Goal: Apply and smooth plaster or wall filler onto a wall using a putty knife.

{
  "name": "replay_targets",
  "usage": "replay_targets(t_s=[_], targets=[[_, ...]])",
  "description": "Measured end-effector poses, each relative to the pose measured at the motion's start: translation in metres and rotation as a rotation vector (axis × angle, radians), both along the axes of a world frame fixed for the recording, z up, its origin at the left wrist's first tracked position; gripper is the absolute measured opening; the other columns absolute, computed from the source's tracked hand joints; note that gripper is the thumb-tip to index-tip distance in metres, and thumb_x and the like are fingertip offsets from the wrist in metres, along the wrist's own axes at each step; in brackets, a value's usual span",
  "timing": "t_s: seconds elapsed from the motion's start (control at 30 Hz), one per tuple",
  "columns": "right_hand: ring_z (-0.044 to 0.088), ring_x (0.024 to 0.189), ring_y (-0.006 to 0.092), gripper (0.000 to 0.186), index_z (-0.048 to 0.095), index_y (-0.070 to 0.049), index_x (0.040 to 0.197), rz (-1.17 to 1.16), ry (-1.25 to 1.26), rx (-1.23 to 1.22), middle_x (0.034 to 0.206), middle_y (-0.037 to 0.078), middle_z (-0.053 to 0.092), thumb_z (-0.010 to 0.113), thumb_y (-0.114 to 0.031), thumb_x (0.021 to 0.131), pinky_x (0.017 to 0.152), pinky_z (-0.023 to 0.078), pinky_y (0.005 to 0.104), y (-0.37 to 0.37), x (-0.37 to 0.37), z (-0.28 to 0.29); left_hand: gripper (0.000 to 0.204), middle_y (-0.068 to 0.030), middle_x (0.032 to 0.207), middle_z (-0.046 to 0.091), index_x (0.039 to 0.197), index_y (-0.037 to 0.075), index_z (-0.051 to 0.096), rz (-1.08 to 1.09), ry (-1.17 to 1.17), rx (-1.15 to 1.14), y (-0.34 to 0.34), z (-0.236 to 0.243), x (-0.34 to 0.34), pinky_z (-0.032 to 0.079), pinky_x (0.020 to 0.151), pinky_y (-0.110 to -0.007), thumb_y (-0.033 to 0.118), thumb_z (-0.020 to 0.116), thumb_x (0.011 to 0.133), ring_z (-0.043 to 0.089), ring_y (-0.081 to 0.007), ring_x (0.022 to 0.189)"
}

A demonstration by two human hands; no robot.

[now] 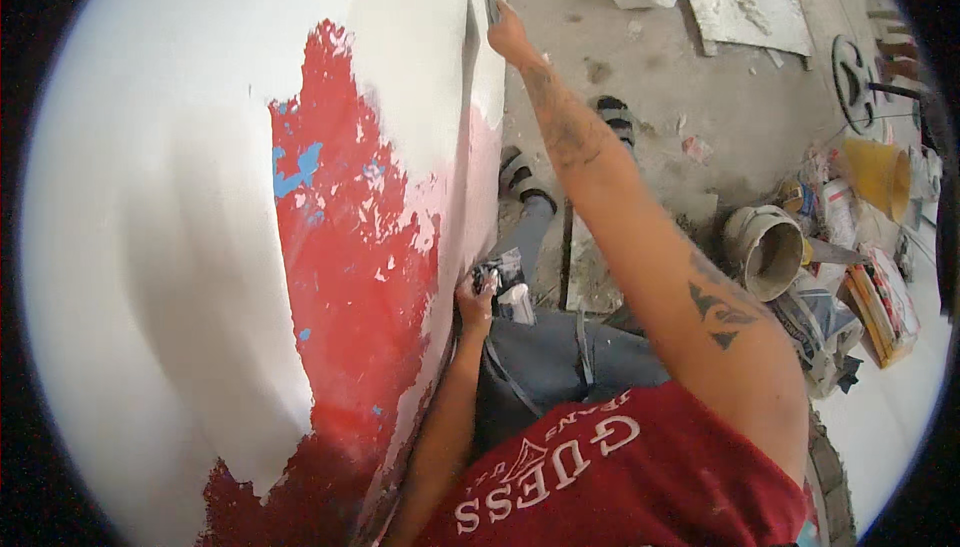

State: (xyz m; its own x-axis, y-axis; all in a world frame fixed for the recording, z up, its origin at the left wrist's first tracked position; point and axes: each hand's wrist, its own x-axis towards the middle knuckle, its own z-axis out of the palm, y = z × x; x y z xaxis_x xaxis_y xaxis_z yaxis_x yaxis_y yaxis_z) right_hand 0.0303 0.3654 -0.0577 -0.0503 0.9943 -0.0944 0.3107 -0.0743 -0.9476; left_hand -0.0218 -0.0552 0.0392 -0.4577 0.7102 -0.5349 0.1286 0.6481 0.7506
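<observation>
At the wall's (180, 247) corner edge, the right hand (508, 35) reaches far down, fingers closed on a trowel (491, 7) whose blade lies flat along the white plaster. Nearer the body, the left hand (475, 299) grips a second, plaster-caked tool (503, 282).

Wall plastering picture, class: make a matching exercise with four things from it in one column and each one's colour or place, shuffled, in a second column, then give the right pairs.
Column one:
1. right hand
2. left hand
3. bucket
4. old paint patch

Column two:
A. red with small blue flecks
B. stands on the floor at the right, among bags
C. stretched far out, holds a scraper at the wall's edge
D. close to the body, grips a plaster-smeared tool

Pairs: 1-C, 2-D, 3-B, 4-A
</observation>
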Motion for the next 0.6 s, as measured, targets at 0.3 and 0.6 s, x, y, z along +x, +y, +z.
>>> replay_targets(t_s=[0.3,0.6], targets=[[0.039,0.107,0.0476,0.064,0.035,0.004,0.122,0.115,-0.093,0.210,0.115,0.028,0.044,0.045,0.005,0.058,0.094,0.032,0.0451,-0.091,-0.043,0.071,0.028,-0.0118,0.090,0.058,0.091,-0.007,0.055,0.129,-0.087,0.059,-0.032,-0.048,-0.020,0.039,0.080,-0.035,0.017,0.061,0.076,0.051,-0.0203,0.085],[0.045,0.104,0.0419,0.053,0.038,0.001,0.121,0.383,0.138,0.122,0.120,0.030,0.039,0.039,0.007,0.068,0.092,0.035,0.0427,-0.286,-0.004,0.237,0.023,-0.0051,0.096,0.053,0.101,-0.003,0.050,0.182,-0.232,0.379,-0.027,-0.003,-0.014,0.040,0.076,-0.026,0.007,0.050,0.080,0.049,-0.0140,0.088]])
